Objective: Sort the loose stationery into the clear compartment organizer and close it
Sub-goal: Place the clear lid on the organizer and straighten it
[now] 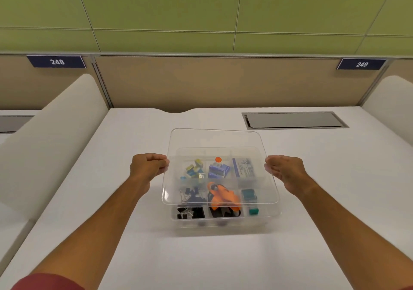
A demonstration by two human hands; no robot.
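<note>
The clear compartment organizer (266, 219) stands on the white desk, its cells filled with small stationery: coloured clips, black binder clips (190, 212), an orange tool (223, 197), a teal piece (253, 211). Above it hovers the clear lid (214, 140), tilted and shifted toward the far side, so the near row of cells shows uncovered. My left hand (148, 166) pinches the lid's left edge. My right hand (286, 171) grips the lid's right edge.
The white desk (134, 200) is bounded by padded white dividers at left (51, 137) and right. A grey recessed cable hatch (292, 119) sits at the back right. A tan partition with number plates 248 and 249 runs behind.
</note>
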